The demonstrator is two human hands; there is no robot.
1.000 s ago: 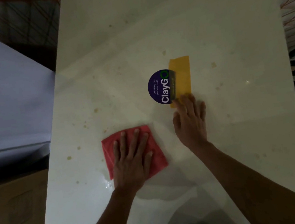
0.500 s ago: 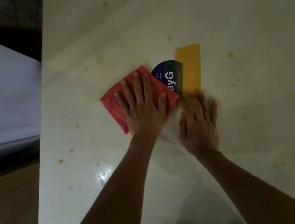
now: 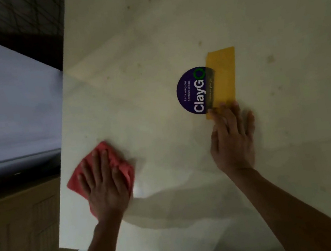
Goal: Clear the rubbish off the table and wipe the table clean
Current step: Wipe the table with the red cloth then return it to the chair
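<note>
Two bare hands lie flat on a pale, stained table (image 3: pixel 148 42). The left hand (image 3: pixel 104 182), fingers spread, presses a red cloth (image 3: pixel 121 163) near the table's left edge. The right hand (image 3: pixel 232 139), open and grasping nothing, rests fingertips on a yellow rectangular strip (image 3: pixel 224 74). The strip overlaps a round purple sticker (image 3: pixel 191 91) reading "ClayGO" and "Let's keep our pantries clean"; text beneath the strip is illegible.

We see a red cloth (image 3: pixel 110 165) on the off-white, brown-speckled counter (image 3: pixel 148 42). The round sticker (image 3: pixel 191 91) is purple with white lettering; the tape strip (image 3: pixel 222 74) is yellow.
</note>
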